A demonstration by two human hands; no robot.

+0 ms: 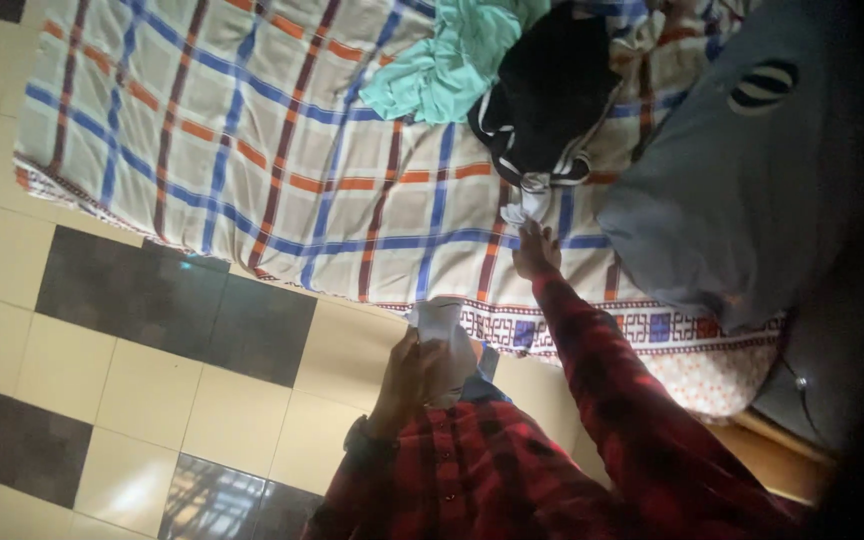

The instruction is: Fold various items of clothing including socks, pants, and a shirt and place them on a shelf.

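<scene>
Head view is showing the left hand (422, 375) gripping a pale folded cloth (444, 335) at the chest, right hand (535, 250) reaching open-fingered onto the bed (252, 150), its clothes pile (512, 80) unsorted.

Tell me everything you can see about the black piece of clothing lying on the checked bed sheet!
The black piece of clothing with white stripes along its edge looks like soft fabric. It lies crumpled in a heap on the cream bed sheet checked in blue, orange and maroon. A rumpled turquoise garment touches one side, and a big grey cushion sits at the other. A bit of white cloth pokes out at its lower end, where the right hand in a red plaid sleeve reaches.
</scene>
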